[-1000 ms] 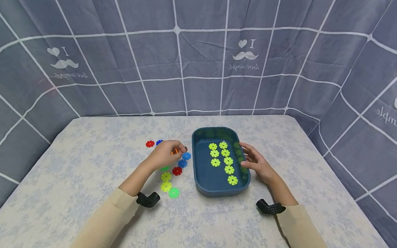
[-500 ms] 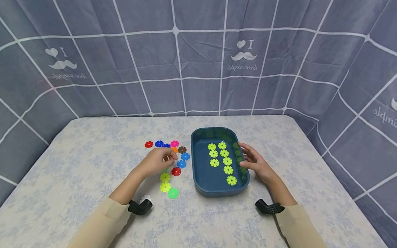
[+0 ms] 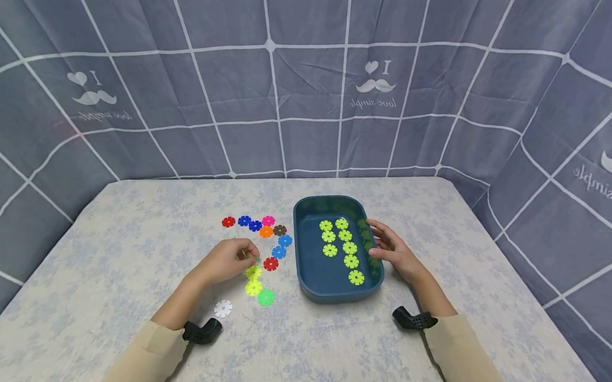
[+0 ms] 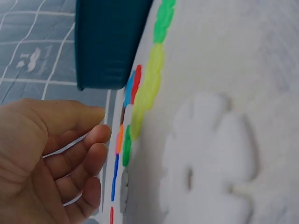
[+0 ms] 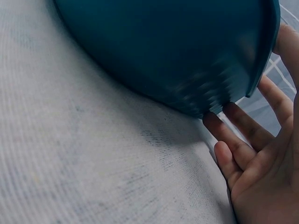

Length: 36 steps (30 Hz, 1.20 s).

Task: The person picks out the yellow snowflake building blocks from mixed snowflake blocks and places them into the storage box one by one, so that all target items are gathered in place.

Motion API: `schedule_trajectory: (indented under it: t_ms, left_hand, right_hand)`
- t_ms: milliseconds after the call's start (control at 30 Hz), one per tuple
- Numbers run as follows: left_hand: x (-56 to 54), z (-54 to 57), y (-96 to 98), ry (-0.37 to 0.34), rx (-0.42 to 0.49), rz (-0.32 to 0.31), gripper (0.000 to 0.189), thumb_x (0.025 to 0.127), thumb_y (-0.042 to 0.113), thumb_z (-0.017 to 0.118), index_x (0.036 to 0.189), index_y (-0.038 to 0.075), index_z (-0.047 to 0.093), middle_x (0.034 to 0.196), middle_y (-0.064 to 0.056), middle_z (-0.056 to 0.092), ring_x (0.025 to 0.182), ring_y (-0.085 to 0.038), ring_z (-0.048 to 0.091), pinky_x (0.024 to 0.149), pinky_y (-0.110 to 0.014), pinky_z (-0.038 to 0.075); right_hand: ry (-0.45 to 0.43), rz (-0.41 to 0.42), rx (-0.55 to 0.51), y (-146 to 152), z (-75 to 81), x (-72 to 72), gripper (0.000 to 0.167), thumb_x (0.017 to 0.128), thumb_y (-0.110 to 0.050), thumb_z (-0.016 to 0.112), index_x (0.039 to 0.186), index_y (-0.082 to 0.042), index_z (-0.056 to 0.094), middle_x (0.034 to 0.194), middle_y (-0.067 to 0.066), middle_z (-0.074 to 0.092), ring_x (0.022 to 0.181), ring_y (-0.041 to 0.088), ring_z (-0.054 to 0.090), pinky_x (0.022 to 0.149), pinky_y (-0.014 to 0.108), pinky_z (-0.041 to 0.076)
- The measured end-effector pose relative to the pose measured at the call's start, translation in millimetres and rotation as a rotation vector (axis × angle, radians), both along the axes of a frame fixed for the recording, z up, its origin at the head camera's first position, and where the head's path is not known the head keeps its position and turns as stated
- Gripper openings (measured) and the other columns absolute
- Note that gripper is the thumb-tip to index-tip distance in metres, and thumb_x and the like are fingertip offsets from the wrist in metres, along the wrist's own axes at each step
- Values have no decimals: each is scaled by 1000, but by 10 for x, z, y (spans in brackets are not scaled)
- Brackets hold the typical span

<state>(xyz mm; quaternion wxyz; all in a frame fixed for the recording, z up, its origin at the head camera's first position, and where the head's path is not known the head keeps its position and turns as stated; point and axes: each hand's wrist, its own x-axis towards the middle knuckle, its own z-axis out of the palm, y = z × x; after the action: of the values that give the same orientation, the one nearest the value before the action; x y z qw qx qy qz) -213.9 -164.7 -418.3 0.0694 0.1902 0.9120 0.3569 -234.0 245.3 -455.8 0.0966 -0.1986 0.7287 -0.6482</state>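
My left hand (image 3: 228,260) hovers low over the loose plastic snowflake discs, fingers loosely bent, with nothing visible between thumb and fingertips in the left wrist view. Right by its fingertips lies a green disc (image 4: 127,144), mostly hidden by the hand in the head view. Yellow discs (image 3: 253,287) and a light green disc (image 3: 266,297) lie nearer the person. My right hand (image 3: 397,254) rests against the right side of a dark teal bin (image 3: 323,291), its fingertips touching the outer wall and rim. Inside the bin are several yellow-green discs (image 3: 351,248).
Beyond the left hand lie red (image 3: 228,222), dark blue (image 3: 255,226), pink (image 3: 268,220), orange (image 3: 265,232), brown (image 3: 279,230) and light blue discs (image 3: 279,252). A white disc (image 3: 223,308) sits beside the left wrist. Behind the table hangs a grey checked curtain (image 3: 312,86).
My left hand has moved from the orange and brown discs toward the person and left, to the green disc, uncovering the pink, orange and white discs. The right hand stays at the bin.
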Motion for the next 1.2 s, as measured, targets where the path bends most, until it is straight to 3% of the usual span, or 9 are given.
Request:
schedule_trajectory:
  t_ms: [200, 500, 667, 900, 1200]
  left_hand:
    - [9, 0, -63, -24, 13, -7, 6, 89, 6, 64, 94, 7, 68, 81, 1, 61, 75, -18, 53, 68, -34, 44]
    - [16, -29, -99, -43, 19, -26, 7, 87, 7, 68, 94, 6, 68, 79, 2, 60, 75, -17, 54, 72, -35, 45]
    - [18, -59, -121, -101, 6, -61, 15, 83, 11, 76, 95, 7, 68, 83, 1, 60, 77, -17, 54, 74, -35, 47]
    - [19, -74, -121, -91, -16, -88, 22, 81, 11, 79, 99, 5, 68, 86, 0, 58, 78, -17, 53, 75, -36, 47]
    - [10, -102, -107, -84, -35, -86, 22, 81, 11, 80, 95, 5, 64, 83, -1, 55, 76, -18, 48, 71, -35, 44]
  right_hand:
    - [3, -4, 7, 3, 0, -2, 72, 92, -6, 60, 154, -7, 24, 152, 27, 26, 127, 36, 44, 90, 29, 47]
    - [9, -4, 2, -2, -1, -3, 71, 92, -3, 59, 153, -6, 24, 151, 27, 27, 123, 27, 48, 90, 28, 47]
    - [1, -9, 4, -9, -2, 5, 72, 91, -4, 60, 154, -6, 24, 152, 27, 27, 126, 35, 45, 90, 27, 47]
    - [7, -7, 0, -10, -7, 6, 71, 91, -1, 58, 153, -5, 24, 151, 28, 26, 129, 46, 39, 90, 27, 47]
    - [7, -12, 6, -10, -6, -7, 71, 91, -2, 58, 154, -6, 24, 150, 28, 28, 123, 31, 48, 90, 27, 47]
